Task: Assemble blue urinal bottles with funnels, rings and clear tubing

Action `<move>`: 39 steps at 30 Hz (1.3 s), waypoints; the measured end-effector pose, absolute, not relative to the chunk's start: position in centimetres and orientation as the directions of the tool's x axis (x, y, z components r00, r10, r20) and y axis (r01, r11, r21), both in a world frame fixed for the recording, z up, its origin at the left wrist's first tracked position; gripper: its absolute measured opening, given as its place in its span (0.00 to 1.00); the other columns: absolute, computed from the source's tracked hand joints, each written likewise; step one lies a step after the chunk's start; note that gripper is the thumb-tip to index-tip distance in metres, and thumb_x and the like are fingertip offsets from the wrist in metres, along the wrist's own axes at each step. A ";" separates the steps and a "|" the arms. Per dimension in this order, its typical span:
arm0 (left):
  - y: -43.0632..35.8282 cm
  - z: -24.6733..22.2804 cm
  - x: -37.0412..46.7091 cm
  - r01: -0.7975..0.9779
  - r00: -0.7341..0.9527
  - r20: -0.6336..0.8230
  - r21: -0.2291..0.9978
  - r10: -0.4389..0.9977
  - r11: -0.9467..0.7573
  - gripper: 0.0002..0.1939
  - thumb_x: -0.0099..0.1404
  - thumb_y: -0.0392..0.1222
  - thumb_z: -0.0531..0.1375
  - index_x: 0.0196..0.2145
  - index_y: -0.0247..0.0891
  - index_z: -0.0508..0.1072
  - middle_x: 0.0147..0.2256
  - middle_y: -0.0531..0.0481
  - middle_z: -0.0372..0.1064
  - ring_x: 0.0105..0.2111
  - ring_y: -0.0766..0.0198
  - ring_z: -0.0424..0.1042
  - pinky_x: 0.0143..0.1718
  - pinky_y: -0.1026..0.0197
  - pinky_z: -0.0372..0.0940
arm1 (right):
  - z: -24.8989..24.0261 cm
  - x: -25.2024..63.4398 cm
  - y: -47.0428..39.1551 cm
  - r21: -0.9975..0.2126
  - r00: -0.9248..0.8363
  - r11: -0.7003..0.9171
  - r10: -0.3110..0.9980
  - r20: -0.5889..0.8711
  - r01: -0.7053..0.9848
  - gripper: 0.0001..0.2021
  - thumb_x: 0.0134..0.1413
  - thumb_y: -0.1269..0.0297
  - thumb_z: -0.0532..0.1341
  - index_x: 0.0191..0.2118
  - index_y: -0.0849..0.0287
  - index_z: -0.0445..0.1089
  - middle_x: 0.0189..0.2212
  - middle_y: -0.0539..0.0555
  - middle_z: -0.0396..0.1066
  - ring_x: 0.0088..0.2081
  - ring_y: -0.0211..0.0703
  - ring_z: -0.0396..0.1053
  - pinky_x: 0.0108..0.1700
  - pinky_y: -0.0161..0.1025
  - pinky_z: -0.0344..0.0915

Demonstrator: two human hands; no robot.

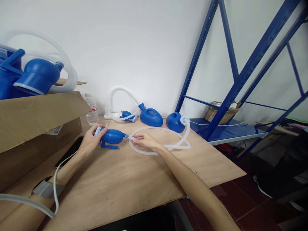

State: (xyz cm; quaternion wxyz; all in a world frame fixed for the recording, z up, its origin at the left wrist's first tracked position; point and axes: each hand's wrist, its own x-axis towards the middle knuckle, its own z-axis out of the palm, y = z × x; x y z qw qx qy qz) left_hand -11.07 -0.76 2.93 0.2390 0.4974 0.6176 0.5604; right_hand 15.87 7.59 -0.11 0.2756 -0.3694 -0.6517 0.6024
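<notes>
My left hand (93,137) is wrapped round the wide rim end of a blue plastic urinal funnel (112,137) with a side handle, held tilted on its side just over the table. From its narrow nozzle a clear flexible hose (144,129) leads off. My right hand (144,141) pinches that hose close to the nozzle. The hose loops over the wood and runs up to the white cap of a blue urinal bottle (175,122). Whether the hose sits fully on the nozzle is too small to tell.
Against the wall stand another blue bottle (151,117), a second funnel (128,116), a power strip (113,115) and a water bottle (91,110). A cardboard box (40,118) of blue parts fills the left. A dark phone-like slab (69,151) lies beside it. Blue shelving (228,131) borders the right.
</notes>
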 end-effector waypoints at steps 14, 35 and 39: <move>-0.6 2.6 -11.0 0.218 -0.473 0.334 0.941 0.816 -0.259 0.31 0.50 0.57 0.72 0.47 0.44 0.71 0.46 0.50 0.69 0.40 0.58 0.71 0.34 0.62 0.69 | -0.2 15.4 7.3 -0.959 -0.390 -0.119 0.921 -0.009 -0.258 0.13 0.47 0.72 0.74 0.42 0.61 0.82 0.37 0.54 0.81 0.41 0.41 0.78 0.55 0.40 0.73; -0.1 2.4 -12.5 -0.099 -0.404 -0.188 0.982 0.895 0.161 0.25 0.56 0.59 0.68 0.45 0.39 0.76 0.38 0.44 0.77 0.32 0.55 0.77 0.21 0.61 0.70 | 0.3 14.8 6.4 -0.878 -0.370 0.473 0.805 0.464 -0.073 0.17 0.52 0.58 0.72 0.48 0.55 0.80 0.52 0.56 0.67 0.39 0.38 0.76 0.49 0.41 0.75; -0.4 2.9 -13.1 0.145 -0.377 -0.044 0.984 0.925 0.106 0.30 0.54 0.64 0.65 0.44 0.38 0.77 0.30 0.50 0.72 0.23 0.61 0.69 0.16 0.65 0.55 | -0.2 14.8 6.4 -0.898 -0.467 0.440 0.793 0.391 -0.005 0.20 0.50 0.60 0.74 0.50 0.55 0.80 0.58 0.58 0.66 0.40 0.40 0.77 0.49 0.43 0.76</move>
